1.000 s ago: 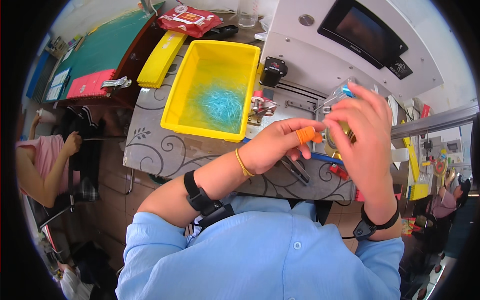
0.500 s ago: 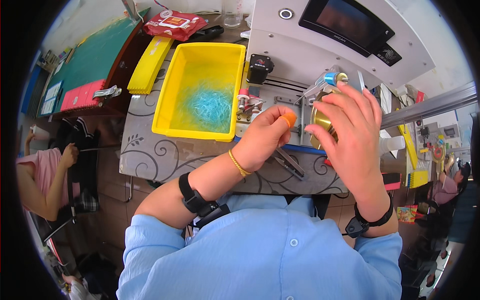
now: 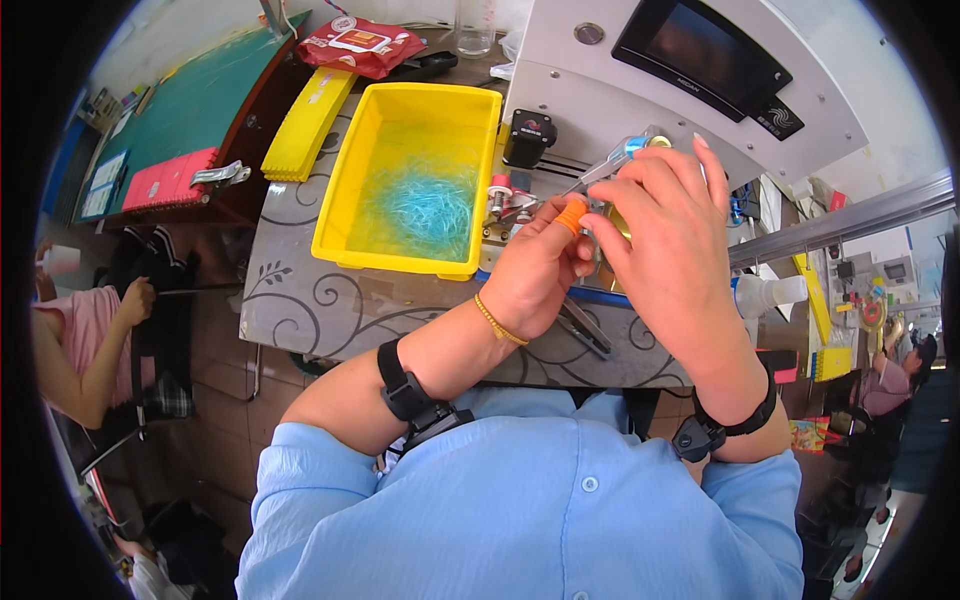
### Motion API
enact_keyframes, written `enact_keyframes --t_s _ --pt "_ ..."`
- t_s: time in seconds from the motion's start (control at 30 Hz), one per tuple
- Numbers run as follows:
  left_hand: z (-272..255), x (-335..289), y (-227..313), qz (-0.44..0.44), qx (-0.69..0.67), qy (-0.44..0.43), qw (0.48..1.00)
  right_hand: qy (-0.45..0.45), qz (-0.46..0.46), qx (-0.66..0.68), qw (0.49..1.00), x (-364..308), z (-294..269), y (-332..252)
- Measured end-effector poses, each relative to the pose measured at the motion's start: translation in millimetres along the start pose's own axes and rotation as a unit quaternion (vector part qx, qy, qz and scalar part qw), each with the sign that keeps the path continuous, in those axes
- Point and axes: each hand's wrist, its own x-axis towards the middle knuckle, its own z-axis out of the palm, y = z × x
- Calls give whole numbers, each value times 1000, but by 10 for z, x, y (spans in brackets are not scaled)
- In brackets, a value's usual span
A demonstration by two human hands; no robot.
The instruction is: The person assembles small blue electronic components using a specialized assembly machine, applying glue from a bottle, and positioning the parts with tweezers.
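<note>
My left hand (image 3: 535,265) is closed in a pinch at the front of a benchtop machine (image 3: 690,75); whatever it grips is too small or hidden. An orange ribbed finger cot (image 3: 571,213) covers one of its fingertips. Close against that cot, my right hand (image 3: 675,235) brings its thumb and forefinger together, its other fingers raised; anything between them cannot be made out. Behind the right hand a brass-coloured roller (image 3: 622,222) shows only in part. A metal arm with a blue-banded end (image 3: 632,147) reaches out just above my right fingers.
Left of the hands stands a yellow bin (image 3: 345,215) with a tangle of thin blue strands (image 3: 428,208). Tweezers-like metal tool (image 3: 585,330) lies at the table's (image 3: 290,305) front. Further left are yellow strips (image 3: 308,125) and a red wipes pack (image 3: 360,46). A metal rail (image 3: 850,220) runs right.
My right hand has moved left from the brass roller to the left hand's fingertips, its thumb and forefinger drawing together. The left hand stays closed, shifted slightly. The view has tilted a little.
</note>
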Motion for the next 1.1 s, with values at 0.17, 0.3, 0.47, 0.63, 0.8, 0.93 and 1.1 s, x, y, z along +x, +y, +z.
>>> enact_keyframes --t_s 0.17,0.3,0.47,0.63,0.8,0.93,1.1 --pt "-55 -32 39 2 -3 -52 999 21 -21 -10 1000 53 76 -30" --pt "-161 -66 81 -19 4 -110 994 39 -15 1 999 60 110 -30" --pt "-74 -401 354 -88 11 -52 995 74 -30 22 997 -70 32 -128" --pt "62 -446 391 -93 -9 -3 996 70 -39 39 996 -165 84 -205" --pt "115 -593 528 -101 72 135 983 75 -17 44 996 -381 -200 -164" --pt "18 -605 611 -88 131 157 975 154 -100 189 965 -939 -71 197" --pt "-16 -554 623 -28 219 182 958 100 -18 203 974 -1575 370 380"
